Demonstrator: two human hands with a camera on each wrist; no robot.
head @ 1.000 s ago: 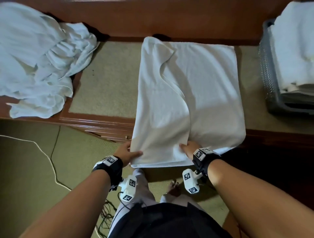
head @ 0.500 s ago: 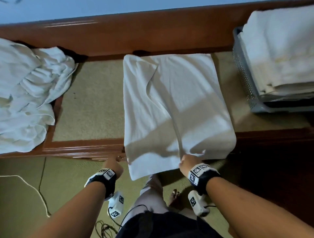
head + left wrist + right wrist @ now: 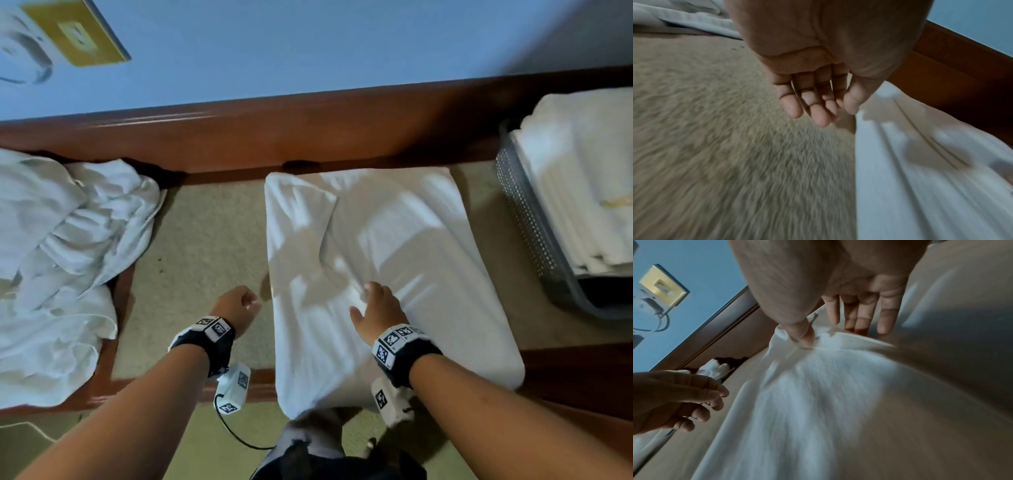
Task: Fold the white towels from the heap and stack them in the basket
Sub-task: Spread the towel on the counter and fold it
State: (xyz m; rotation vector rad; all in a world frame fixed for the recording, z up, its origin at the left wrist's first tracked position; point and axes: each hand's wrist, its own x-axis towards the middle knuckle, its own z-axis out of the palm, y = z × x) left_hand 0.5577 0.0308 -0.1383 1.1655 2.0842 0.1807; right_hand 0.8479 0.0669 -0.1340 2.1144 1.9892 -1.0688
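A white towel (image 3: 411,240) lies partly folded on the beige mat (image 3: 205,246), its near end hanging over the wooden front edge. My right hand (image 3: 371,308) is over the towel's middle and pinches a fold of it between thumb (image 3: 803,335) and straight fingers (image 3: 885,318). Beside the towel's left edge hovers my left hand (image 3: 239,303), fingers (image 3: 813,104) relaxed and empty. The heap of white towels (image 3: 61,257) lies at the left. The grey mesh basket (image 3: 527,226) at the right holds a stack of folded towels (image 3: 582,192).
A raised wooden backboard (image 3: 308,137) runs behind the mat below a blue wall with a socket plate (image 3: 75,34). Bare mat shows between heap and towel. My legs and green floor are below the wooden front edge (image 3: 260,387).
My left hand has let go of the towel's near edge and moved forward over the mat. My right hand has travelled forward onto the towel, still holding fabric. The head view tilted up.
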